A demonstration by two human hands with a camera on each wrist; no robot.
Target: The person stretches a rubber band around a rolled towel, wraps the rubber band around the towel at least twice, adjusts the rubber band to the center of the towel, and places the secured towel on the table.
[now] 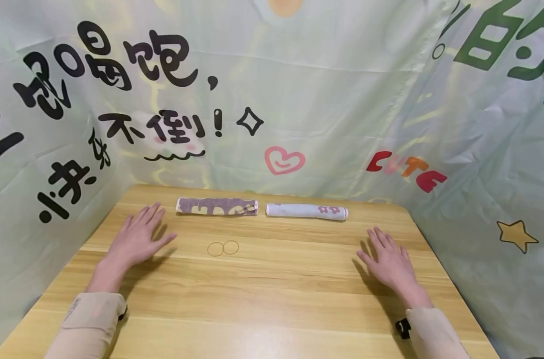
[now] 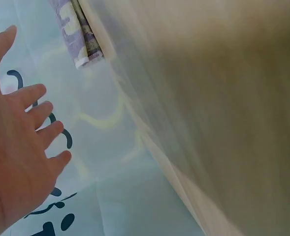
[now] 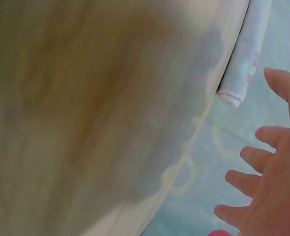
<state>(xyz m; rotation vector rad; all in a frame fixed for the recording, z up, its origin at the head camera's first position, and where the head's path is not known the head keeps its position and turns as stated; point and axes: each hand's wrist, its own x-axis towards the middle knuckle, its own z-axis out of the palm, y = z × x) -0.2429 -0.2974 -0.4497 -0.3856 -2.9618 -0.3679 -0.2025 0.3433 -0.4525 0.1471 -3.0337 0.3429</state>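
Pale beige sleeve (image 1: 85, 321) of a person's left arm, cuff folded back, comes in nearest the camera; its pale beige counterpart, the right sleeve (image 1: 438, 334), enters at lower right, with a small black object (image 1: 403, 329) at the wrist. Both reach over a light wood-grain surface (image 1: 263, 309).

Left hand (image 1: 137, 242): palm down, fingers extended, thumb spread wide toward the middle; holds nothing. Right hand (image 1: 390, 262): likewise spread wide, thumb out toward the middle, nothing held. Shadows fall beside both; whether either palm touches the wood cannot be told. Wrist views also show each hand with its fingers apart.

Items between the hands:
- Purple rolled cloth with cream-yellow patterning (image 1: 209, 206), lying lengthwise near the far edge, beyond the left hand and to its right.
- Pale lavender-white rolled cloth with mauve flowers (image 1: 305, 211), in line with the purple roll, just beside its right end, a narrow gap between them.
- Two thin tan loops (image 1: 223, 248), flat on the wood in front of the purple roll, side by side and apparently touching; nearer the left hand than the right.

Behind: pale green fabric backdrop (image 1: 343, 109) bearing black characters (image 1: 175, 127), a pink heart outline (image 1: 267, 162) and, farther right, a yellow star (image 1: 517, 236)
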